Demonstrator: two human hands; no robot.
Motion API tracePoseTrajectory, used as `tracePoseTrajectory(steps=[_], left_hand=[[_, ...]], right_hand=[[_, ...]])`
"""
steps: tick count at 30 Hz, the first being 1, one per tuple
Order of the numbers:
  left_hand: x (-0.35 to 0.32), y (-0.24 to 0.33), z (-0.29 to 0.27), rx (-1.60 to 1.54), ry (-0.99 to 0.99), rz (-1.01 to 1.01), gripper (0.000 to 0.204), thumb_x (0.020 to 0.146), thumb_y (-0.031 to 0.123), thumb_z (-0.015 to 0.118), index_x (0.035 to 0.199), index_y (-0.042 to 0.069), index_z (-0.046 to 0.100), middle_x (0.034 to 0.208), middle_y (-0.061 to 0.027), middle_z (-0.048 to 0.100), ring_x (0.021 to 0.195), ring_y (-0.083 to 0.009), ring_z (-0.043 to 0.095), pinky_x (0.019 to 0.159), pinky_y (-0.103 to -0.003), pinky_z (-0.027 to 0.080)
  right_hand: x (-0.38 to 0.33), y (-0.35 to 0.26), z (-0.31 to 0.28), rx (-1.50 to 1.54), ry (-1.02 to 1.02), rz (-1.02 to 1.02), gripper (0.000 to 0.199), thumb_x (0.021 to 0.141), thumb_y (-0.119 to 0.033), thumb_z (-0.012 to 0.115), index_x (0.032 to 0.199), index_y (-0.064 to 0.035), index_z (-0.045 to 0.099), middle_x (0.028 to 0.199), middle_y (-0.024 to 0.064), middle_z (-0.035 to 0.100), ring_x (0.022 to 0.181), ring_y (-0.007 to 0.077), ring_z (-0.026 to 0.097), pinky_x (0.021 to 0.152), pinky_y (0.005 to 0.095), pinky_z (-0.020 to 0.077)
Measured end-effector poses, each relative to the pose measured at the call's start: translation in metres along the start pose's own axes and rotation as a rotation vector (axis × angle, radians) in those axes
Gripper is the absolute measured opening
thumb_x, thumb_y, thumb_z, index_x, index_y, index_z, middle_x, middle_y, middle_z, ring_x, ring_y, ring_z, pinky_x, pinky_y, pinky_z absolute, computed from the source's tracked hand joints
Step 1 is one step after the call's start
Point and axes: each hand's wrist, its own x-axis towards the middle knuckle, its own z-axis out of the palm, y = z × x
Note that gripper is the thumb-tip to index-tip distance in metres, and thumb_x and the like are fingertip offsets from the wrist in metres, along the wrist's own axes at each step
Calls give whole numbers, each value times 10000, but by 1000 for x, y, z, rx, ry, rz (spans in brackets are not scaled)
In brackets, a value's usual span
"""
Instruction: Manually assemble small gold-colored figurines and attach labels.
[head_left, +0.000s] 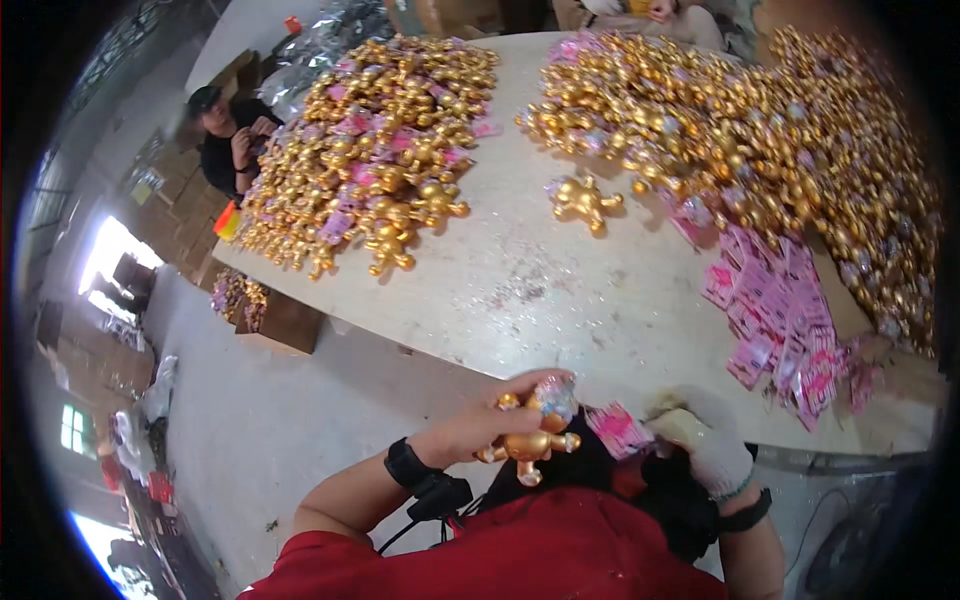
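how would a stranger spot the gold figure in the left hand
Start at the pale table; at its near edge is the bare left hand. It grips a stubby-limbed gold figure, set apart from the heaped figures by being held off the table.

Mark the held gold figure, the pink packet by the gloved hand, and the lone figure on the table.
Held gold figure [528,444]: head view, on its body.
Pink packet [618,431]: head view, on its middle.
Lone figure [580,200]: head view, on its body.

- Nearer than the lone gold figurine [586,203]: open worktop [590,300] to pass over.
- Left of it: figurine heap [370,150] blocks.
- Right of it: larger heap [750,130], pink packets [780,310].
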Motion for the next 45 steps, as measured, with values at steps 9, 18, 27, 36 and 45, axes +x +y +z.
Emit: tracePoseTrajectory(steps=[9, 18, 27, 36, 45], left_hand=[[-2, 196, -114, 226, 404, 771, 523, 939, 405, 419, 1333, 70, 349, 1313, -112, 425, 1135, -210, 487, 812, -384, 477], [72, 121, -124, 857, 735, 351, 396, 818, 194, 636, 1180, 77, 529, 1092, -29, 570, 894, -109, 557, 723, -257, 441], [188, 119, -102, 1635, 511, 661, 562, 765, 117, 668, 1273, 80, 432, 1249, -167, 445, 1115, -334, 480, 906, -397, 441], [204, 88, -18, 1828, 390, 726, 547, 701, 74, 692, 1211, 121, 500, 1296, -239, 393, 1163, -422, 413, 959, -429, 405], [252, 48, 79, 1353, 241, 514, 322, 782, 76, 598, 1099, 24, 567, 1020, -202, 551, 876, -346, 577, 756, -404, 481]], right_hand=[[2, 22, -14, 252, 203, -76, 132, 826, -83, 557, 885, 22, 609, 680, 75, 612, 581, 130, 576, 523, 238, 459], [0, 26, -21, 201, 191, -81, 134, 821, -82, 552, 883, 17, 617, 697, 81, 628, 601, 132, 593, 557, 247, 483], [-6, 21, -17, 198, 183, -38, 158, 797, -70, 581, 921, 20, 621, 741, 62, 632, 641, 123, 596, 575, 242, 483], [-7, 22, -24, -65, 75, -153, 102, 815, -53, 596, 850, 26, 649, 709, 54, 631, 644, 108, 590, 592, 233, 474], [-9, 35, -28, 104, 16, -208, 192, 835, -61, 598, 1009, 14, 629, 820, 67, 646, 708, 104, 605, 651, 236, 491]])
